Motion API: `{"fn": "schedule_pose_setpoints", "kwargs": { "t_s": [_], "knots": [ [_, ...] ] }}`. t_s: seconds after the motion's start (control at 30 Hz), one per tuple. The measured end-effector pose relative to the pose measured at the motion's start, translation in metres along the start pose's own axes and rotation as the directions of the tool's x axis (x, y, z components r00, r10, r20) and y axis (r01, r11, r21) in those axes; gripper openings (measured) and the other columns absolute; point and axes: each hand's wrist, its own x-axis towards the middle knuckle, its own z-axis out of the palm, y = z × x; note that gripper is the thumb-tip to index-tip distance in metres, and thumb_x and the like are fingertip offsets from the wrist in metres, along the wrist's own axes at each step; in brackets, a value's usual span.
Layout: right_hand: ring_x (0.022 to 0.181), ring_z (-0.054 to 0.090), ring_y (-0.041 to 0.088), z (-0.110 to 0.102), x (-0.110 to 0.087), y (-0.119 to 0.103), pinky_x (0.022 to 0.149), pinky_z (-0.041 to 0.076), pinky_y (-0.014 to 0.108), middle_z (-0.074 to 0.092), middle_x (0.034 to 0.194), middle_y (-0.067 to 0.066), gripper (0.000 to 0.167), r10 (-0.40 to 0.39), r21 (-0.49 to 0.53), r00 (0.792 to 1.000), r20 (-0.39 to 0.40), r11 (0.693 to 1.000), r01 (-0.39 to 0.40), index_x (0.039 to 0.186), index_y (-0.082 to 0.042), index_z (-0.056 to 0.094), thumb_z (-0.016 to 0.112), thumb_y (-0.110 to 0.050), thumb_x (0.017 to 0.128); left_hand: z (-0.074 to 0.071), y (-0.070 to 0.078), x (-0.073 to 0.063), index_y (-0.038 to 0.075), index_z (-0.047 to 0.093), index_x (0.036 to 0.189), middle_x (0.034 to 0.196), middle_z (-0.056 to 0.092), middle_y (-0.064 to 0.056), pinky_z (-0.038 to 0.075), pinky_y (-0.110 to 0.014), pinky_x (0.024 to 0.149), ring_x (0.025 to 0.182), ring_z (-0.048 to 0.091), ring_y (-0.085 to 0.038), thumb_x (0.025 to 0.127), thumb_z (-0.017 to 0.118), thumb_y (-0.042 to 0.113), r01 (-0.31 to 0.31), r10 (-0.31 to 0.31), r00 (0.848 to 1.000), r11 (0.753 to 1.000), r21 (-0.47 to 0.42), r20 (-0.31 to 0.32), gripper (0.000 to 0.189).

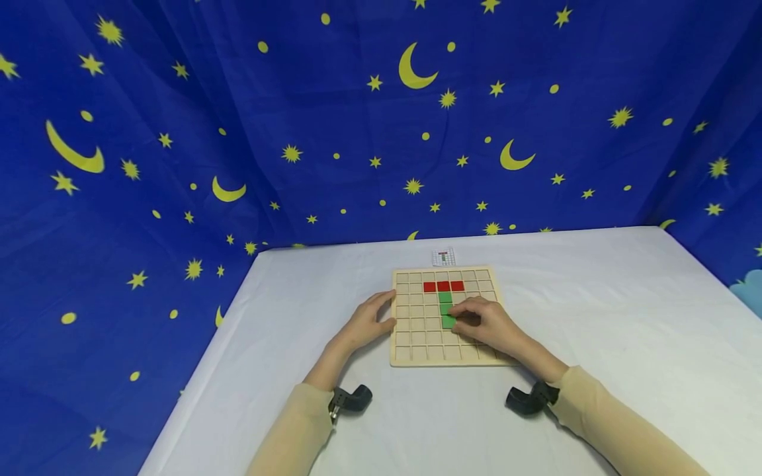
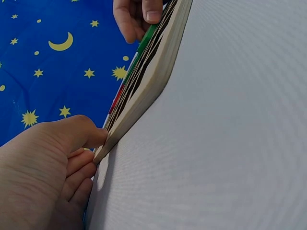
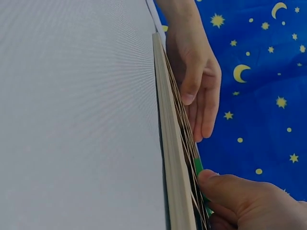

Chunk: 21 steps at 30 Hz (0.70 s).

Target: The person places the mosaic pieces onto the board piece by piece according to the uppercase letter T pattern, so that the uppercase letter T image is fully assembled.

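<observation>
A square wooden grid board (image 1: pixel 417 362) lies flat on the white table. Three red tiles (image 1: pixel 443 286) form a row in its upper part, and a column of green tiles (image 1: pixel 446 297) runs down from the middle one. My right hand (image 1: pixel 491 324) is over the board's right half, its thumb and a fingertip at the lowest green tile (image 1: pixel 448 322), which they partly cover. The left hand (image 1: pixel 363 325) rests against the board's left edge, thumb and fingers spread apart. In the left wrist view, its thumb (image 2: pixel 93 134) touches the wooden edge.
Just beyond the board lies a small card (image 1: pixel 443 256) printed with a grid and a red and green pattern. A blue curtain (image 1: pixel 357 119) with yellow moons and stars stands behind the table (image 1: pixel 595 317) and along its sides. Each wrist wears a black camera mount (image 1: pixel 351 399).
</observation>
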Motion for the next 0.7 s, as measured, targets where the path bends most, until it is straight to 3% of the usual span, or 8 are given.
{"fn": "schedule_pose_setpoints", "kwargs": {
  "t_s": [0.43, 0.7],
  "knots": [
    [0.096, 0.060, 0.014, 0.0003, 0.0006, 0.0007, 0.081, 0.053, 0.033, 0.066, 0.101, -0.006, 0.027, -0.024, -0.010, 1.000, -0.009, 1.000, 0.024, 0.105, -0.012, 0.071, 0.078, -0.016, 0.079, -0.0001, 0.0019, 0.0011, -0.001, 0.037, 0.142, 0.143, 0.041, -0.015, 0.026, -0.038, 0.111, 0.134, 0.034, -0.028, 0.087, 0.063, 0.013, 0.001, -0.001, 1.000, 1.000, 0.005, 0.000, 0.062],
    [0.093, 0.062, 0.013, -0.0018, -0.0031, 0.0027, 0.077, 0.054, 0.025, 0.067, 0.098, -0.005, 0.027, -0.028, 0.000, 0.999, -0.041, 1.000, 0.028, 0.102, -0.011, 0.071, 0.079, -0.015, 0.077, 0.0023, 0.0036, 0.0037, -0.001, 0.037, 0.142, 0.143, 0.041, -0.015, 0.026, -0.037, 0.111, 0.134, 0.034, -0.028, 0.087, 0.064, 0.013, -0.005, 0.005, 1.000, 1.000, 0.006, 0.007, 0.062]
  ]
}}
